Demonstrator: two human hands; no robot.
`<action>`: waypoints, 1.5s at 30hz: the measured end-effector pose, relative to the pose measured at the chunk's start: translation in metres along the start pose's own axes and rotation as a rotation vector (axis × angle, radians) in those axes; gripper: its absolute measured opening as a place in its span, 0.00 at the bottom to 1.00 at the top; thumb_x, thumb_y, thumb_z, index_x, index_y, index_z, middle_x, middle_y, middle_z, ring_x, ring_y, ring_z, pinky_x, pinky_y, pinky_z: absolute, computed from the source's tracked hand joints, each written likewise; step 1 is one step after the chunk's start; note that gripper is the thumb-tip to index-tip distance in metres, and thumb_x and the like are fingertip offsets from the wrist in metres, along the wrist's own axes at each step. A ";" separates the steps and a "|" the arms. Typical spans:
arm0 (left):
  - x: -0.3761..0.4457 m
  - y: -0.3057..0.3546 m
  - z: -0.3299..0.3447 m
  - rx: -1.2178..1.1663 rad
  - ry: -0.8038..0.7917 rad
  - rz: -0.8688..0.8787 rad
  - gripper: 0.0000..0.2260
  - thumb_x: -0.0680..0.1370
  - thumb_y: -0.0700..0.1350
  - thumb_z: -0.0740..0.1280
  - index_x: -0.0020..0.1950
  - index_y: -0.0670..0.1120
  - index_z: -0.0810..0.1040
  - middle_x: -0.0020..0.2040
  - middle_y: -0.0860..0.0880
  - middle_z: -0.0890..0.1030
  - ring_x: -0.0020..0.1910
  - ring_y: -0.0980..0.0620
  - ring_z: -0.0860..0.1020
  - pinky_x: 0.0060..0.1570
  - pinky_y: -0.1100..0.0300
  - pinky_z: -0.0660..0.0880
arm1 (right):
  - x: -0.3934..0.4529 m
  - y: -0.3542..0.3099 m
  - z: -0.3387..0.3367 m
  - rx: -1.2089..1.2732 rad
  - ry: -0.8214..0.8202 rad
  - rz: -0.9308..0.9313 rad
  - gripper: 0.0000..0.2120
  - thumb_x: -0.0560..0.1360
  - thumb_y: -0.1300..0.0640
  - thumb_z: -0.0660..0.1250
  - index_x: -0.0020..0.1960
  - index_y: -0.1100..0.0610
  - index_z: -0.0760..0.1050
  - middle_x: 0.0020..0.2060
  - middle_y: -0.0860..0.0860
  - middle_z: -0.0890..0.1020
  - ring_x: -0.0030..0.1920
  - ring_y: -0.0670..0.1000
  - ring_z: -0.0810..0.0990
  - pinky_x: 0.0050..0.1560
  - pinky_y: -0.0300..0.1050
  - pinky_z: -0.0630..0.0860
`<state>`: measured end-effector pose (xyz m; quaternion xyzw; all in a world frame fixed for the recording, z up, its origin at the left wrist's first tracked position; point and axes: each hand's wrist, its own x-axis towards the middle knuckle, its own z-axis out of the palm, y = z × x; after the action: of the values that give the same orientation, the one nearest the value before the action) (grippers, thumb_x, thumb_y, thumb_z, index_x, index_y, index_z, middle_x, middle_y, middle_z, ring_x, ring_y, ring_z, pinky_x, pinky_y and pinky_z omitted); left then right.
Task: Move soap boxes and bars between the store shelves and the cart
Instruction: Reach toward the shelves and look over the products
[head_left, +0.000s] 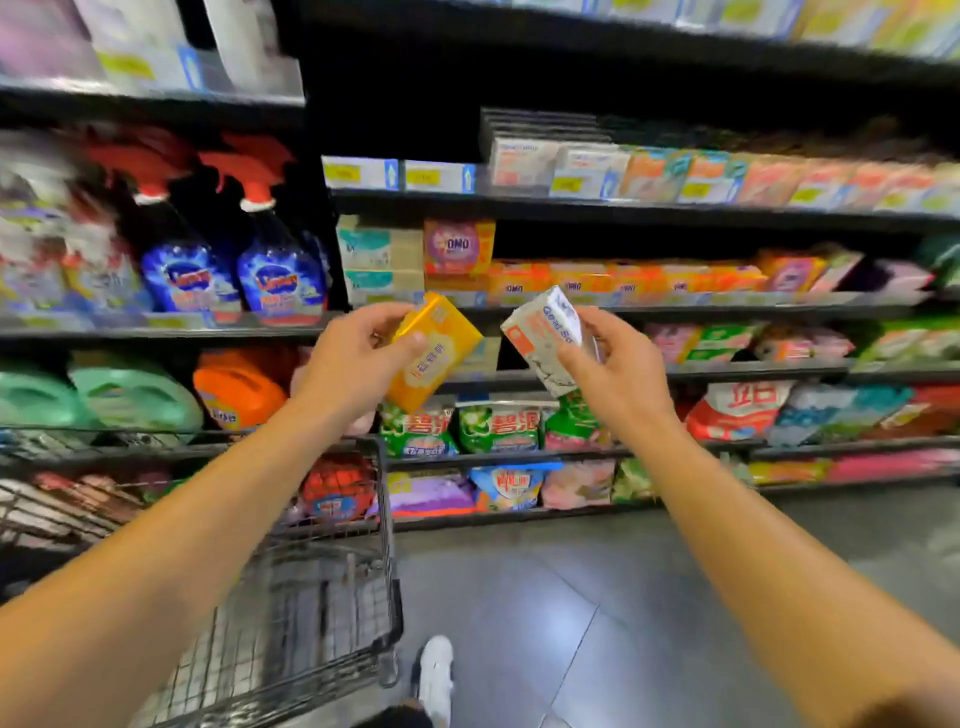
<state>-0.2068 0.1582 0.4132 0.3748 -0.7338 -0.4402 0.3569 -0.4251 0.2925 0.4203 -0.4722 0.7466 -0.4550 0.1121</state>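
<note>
Left hand (349, 358) pinches a yellow soap box (435, 353), right hand (613, 364) a white soap box (545, 338); either fingertip grip risks slipping floorward.

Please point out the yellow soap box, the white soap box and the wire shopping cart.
Yellow rectangular soap box (435, 358), head view, on its front face.
White cardboard soap box (545, 338), head view, on its printed side.
Grey wire shopping cart (387, 525), head view, on its corner post.

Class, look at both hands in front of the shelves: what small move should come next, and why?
Probably lower the left hand with its yellow soap box toward the cart directly below-left; both hands are full, the right hand gripping a white soap box.
</note>
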 end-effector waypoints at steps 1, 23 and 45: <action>0.010 0.006 0.003 -0.017 0.007 0.021 0.10 0.78 0.42 0.69 0.58 0.52 0.80 0.49 0.55 0.82 0.47 0.58 0.80 0.44 0.68 0.75 | 0.012 -0.002 -0.006 -0.018 0.005 -0.023 0.19 0.77 0.58 0.68 0.68 0.50 0.76 0.58 0.44 0.80 0.59 0.46 0.77 0.62 0.50 0.76; 0.218 0.039 0.009 0.142 0.225 0.112 0.13 0.79 0.43 0.68 0.64 0.49 0.79 0.57 0.48 0.80 0.53 0.51 0.79 0.50 0.56 0.76 | 0.303 -0.025 -0.032 -0.474 -0.111 -0.374 0.22 0.78 0.54 0.67 0.72 0.49 0.72 0.65 0.51 0.77 0.67 0.57 0.73 0.66 0.58 0.71; 0.246 0.035 0.010 0.095 0.266 0.058 0.17 0.80 0.45 0.67 0.69 0.49 0.76 0.61 0.49 0.79 0.58 0.53 0.78 0.54 0.52 0.79 | 0.348 0.000 -0.001 -0.542 -0.254 -0.375 0.23 0.80 0.51 0.65 0.74 0.47 0.67 0.70 0.51 0.73 0.70 0.56 0.69 0.70 0.55 0.67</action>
<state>-0.3385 -0.0391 0.4892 0.4249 -0.7104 -0.3408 0.4456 -0.6091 0.0124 0.5123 -0.6663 0.7208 -0.1904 -0.0109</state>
